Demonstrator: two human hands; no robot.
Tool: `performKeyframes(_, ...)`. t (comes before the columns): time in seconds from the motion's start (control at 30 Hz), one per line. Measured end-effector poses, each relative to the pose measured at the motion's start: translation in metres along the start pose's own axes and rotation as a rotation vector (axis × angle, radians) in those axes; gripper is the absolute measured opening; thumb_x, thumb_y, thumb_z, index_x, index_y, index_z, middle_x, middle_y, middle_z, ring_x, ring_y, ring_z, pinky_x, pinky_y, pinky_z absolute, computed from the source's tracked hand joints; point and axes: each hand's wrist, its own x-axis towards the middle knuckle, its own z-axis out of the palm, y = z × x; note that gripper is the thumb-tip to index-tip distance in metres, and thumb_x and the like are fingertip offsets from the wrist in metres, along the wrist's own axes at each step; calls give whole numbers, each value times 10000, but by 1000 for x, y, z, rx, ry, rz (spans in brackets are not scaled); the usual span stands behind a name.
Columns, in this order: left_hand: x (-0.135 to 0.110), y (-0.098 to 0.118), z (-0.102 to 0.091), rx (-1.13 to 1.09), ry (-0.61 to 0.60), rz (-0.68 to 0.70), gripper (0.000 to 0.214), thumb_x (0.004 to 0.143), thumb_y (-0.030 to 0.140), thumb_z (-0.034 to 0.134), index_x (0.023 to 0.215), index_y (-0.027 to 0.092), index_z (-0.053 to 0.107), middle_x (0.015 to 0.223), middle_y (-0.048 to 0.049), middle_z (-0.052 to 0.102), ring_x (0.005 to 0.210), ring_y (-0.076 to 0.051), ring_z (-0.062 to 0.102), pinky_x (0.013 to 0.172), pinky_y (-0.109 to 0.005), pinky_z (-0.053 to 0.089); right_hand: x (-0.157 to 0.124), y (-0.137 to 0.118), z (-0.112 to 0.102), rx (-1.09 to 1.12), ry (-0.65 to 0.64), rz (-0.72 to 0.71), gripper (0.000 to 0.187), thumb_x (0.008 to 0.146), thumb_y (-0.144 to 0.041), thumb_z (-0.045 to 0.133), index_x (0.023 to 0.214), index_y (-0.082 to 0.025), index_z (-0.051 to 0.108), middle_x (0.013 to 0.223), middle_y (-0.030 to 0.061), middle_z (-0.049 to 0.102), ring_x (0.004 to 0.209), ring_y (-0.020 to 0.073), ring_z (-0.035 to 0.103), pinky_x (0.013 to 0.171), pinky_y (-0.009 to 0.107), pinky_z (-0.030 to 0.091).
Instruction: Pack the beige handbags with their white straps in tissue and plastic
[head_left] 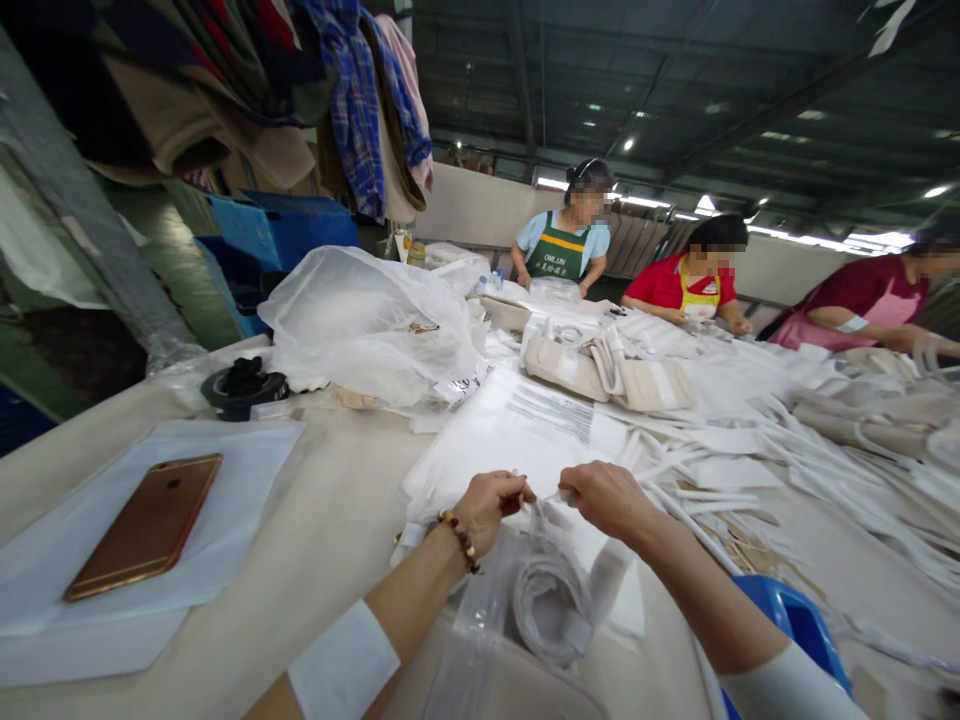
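In the head view, my left hand (487, 507), with a beaded bracelet at the wrist, is closed in a pinch. My right hand (602, 495) is also closed, its fingertips turned toward the left hand. Something thin and whitish runs between the fingertips; it looks like a strip or wrapping, but is too small to name surely. Just below the hands lies a coiled strap (551, 608) in pale wrapping. Under it is a beige bag (517, 685), partly covered by clear plastic (469, 625) and cut off at the lower edge.
A brown phone (146, 525) lies on white sheets at left, near a black tape roll (244, 388). A large plastic bag (367, 320), wrapped beige bags (570, 367) and loose white strips (817, 470) cover the table beyond. A blue bin (799, 615) stands beside my right forearm. Several people work opposite.
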Motion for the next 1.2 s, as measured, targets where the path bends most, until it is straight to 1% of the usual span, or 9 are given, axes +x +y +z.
performKeyframes(0.17, -4, 1, -1, -127, -57, 14, 231, 595, 302, 571, 732, 118, 599, 662, -29, 581, 610, -109, 547, 526, -206, 343, -5, -3, -6, 144, 88, 49, 151, 714, -146, 509, 794, -213, 619, 742, 29, 673, 690, 161, 590, 528, 232, 268)
performKeyframes(0.33, -5, -2, 1, -95, -60, 61, 390, 526, 143, 576, 908, 103, 641, 801, -56, 640, 506, -67, 513, 508, -211, 345, -8, -9, -3, 289, 175, 61, 179, 732, -123, 472, 839, -209, 586, 710, -5, 667, 609, 111, 556, 539, 205, 300)
performKeyframes(0.47, -3, -9, 4, 30, -20, 125, 524, 615, 141, 544, 1136, 84, 556, 530, 11, 571, 428, -64, 463, 493, -205, 352, -11, -18, 6, 358, 228, 31, 177, 744, -126, 454, 873, -201, 549, 687, -14, 652, 600, 116, 551, 544, 207, 306)
performKeyframes(0.53, -2, -11, 5, 120, -41, 156, 565, 633, 139, 538, 1195, 100, 513, 508, 24, 554, 441, -82, 487, 491, -206, 372, -12, -21, 11, 409, 245, 1, 178, 742, -123, 443, 874, -199, 535, 664, -18, 641, 586, 121, 545, 541, 214, 305)
performKeyframes(0.7, 2, -8, 5, 396, -57, 318, 480, 581, 149, 645, 1057, 209, 623, 760, 20, 608, 619, -106, 513, 594, -224, 418, -10, -21, 22, 561, 284, -45, 158, 730, -127, 430, 849, -194, 509, 655, -16, 622, 600, 130, 550, 579, 232, 353)
performKeyframes(0.83, 8, -5, 3, 627, -8, 434, 317, 594, 197, 689, 909, 231, 669, 722, 27, 613, 725, -147, 504, 740, -257, 393, -8, -19, 29, 708, 271, -74, 170, 740, -187, 457, 895, -214, 520, 627, -42, 576, 584, 117, 528, 590, 230, 399)
performKeyframes(1.0, 13, -4, 1, 793, 1, 462, 26, 669, 233, 637, 676, 208, 641, 698, 14, 630, 715, -160, 528, 703, -246, 384, -4, -19, 39, 890, 375, -128, 134, 731, -286, 512, 814, -221, 595, 771, 3, 549, 725, 137, 537, 654, 249, 436)
performKeyframes(1.07, 14, -3, 0, 802, 18, 465, 38, 664, 219, 635, 630, 207, 625, 661, 30, 619, 685, -146, 530, 668, -229, 376, -2, -18, 43, 901, 423, -82, 170, 765, -324, 464, 789, -207, 585, 792, 18, 554, 745, 144, 543, 680, 256, 441)
performKeyframes(1.2, 17, -7, -2, 734, 92, 470, 57, 674, 205, 605, 617, 202, 609, 632, 52, 598, 657, -119, 524, 619, -205, 366, -4, -12, 49, 819, 533, 119, 207, 810, -334, 381, 807, -191, 530, 816, 48, 562, 777, 178, 528, 732, 308, 408)
